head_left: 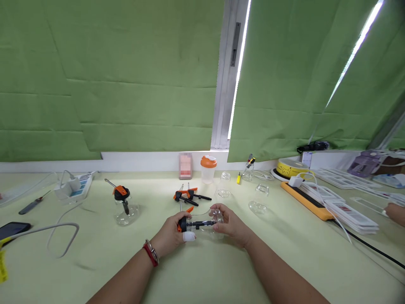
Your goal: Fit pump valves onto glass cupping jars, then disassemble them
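Observation:
A clear glass bottle [207, 216] lies sideways between both hands, with a black tube inside it. My left hand [172, 234], with a white wrap on the thumb, is closed round the black and orange top at the bottle's left end. My right hand [233, 226] grips the rounded glass base at the right end. Just behind, black and orange pump tops [190, 196] lie on the table. To the left stands another glass bottle [126, 215] with a black and orange top [121, 192] fitted. Clear glass vessels [224, 185] [260, 198] stand behind on the right.
An orange-lidded cup [208, 169] stands by the wall. A power strip [306, 200], white trays [351, 215] and a yellow round tin [289, 168] are at the right. Another person's hand [395, 212] is at the right edge. A screwdriver [33, 203], phone [14, 229] and cables lie left.

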### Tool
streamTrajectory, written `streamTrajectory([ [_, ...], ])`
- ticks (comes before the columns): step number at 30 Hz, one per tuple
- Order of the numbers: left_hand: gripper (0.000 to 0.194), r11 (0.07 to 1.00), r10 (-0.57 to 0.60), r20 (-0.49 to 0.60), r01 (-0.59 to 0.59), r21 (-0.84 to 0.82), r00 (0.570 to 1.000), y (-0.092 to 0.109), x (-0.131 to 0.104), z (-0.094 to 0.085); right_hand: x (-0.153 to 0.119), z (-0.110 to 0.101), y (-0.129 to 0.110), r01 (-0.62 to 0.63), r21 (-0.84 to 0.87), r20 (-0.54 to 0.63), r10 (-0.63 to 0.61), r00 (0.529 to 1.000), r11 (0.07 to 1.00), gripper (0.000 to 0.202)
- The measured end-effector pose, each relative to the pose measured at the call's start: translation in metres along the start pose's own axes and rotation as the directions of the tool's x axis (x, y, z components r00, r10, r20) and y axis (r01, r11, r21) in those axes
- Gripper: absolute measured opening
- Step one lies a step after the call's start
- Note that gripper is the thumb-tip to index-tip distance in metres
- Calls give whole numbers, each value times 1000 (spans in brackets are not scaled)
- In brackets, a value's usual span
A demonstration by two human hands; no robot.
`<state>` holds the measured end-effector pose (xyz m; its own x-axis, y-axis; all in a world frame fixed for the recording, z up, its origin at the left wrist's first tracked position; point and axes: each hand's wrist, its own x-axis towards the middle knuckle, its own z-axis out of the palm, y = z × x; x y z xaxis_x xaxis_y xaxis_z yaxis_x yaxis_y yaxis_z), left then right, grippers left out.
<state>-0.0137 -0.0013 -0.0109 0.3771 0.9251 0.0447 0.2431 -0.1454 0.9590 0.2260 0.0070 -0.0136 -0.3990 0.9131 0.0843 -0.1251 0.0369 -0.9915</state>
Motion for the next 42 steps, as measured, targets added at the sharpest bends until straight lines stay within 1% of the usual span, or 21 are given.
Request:
streamTrajectory([
  [5,55,994,19,-52,-14,111,998,4,0,0,-1,2,-2,8,13,15,-8,1000,1000,52],
  [11,54,990,39,-57,-30,139,998,4,0,2,-1,1,-4,12,2,10,-12,1000,1000,52],
  [16,55,987,59,-49,-51,155,997,2,0,1,0,2,-3,-20,1,-8,20,1000,1000,48],
  [21,55,975,61,-45,-50,216,997,6,-1,-1,1,5,-1,-68,2,-21,68,997,998,41],
  [26,53,956,80,-53,-61,288,995,9,-2,0,3,7,2,-124,-15,-59,123,991,992,38],
  [30,48,954,75,-37,-61,293,996,13,-3,1,2,8,2,-145,0,-71,145,987,989,36],
  [36,41,944,88,-28,-75,321,996,16,-4,0,1,7,-1,-154,33,-59,156,986,987,41],
  [39,41,947,75,-34,-61,314,997,14,-3,-3,-1,5,-5,-156,76,-21,158,987,985,47],
  [42,41,947,77,-47,-58,316,996,11,-2,-7,-4,2,-8,-114,106,26,112,993,988,53],
])
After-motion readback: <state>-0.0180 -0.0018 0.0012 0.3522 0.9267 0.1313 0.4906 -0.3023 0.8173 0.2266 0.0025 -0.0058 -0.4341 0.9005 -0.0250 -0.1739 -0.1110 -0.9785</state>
